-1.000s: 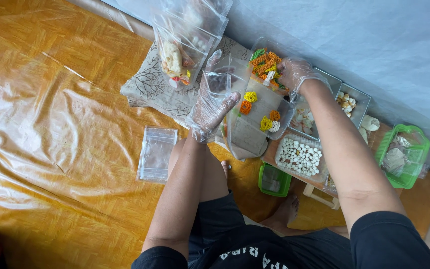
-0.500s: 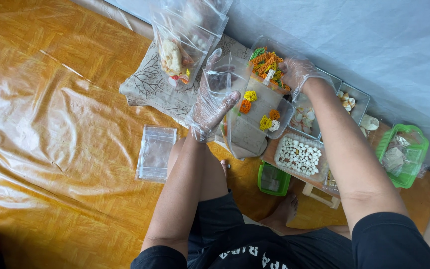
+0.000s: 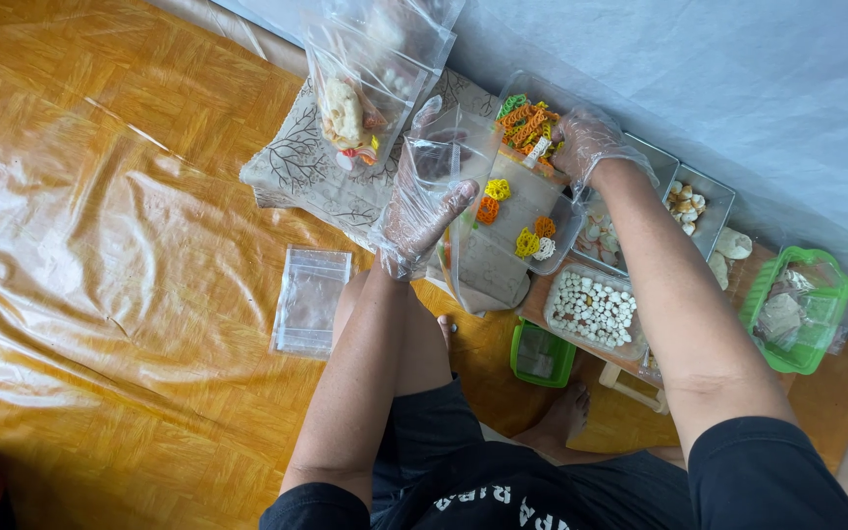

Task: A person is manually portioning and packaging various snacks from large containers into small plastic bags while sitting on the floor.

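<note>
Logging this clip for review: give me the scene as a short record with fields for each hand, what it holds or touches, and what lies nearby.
left hand: gloved, holds open clear bag containing a few coloured crackers
right hand: gloved, in the tray of coloured crackers
nearby: tub of white pieces, green basket, empty zip bags on floor
surface: shiny orange floor covering
</note>
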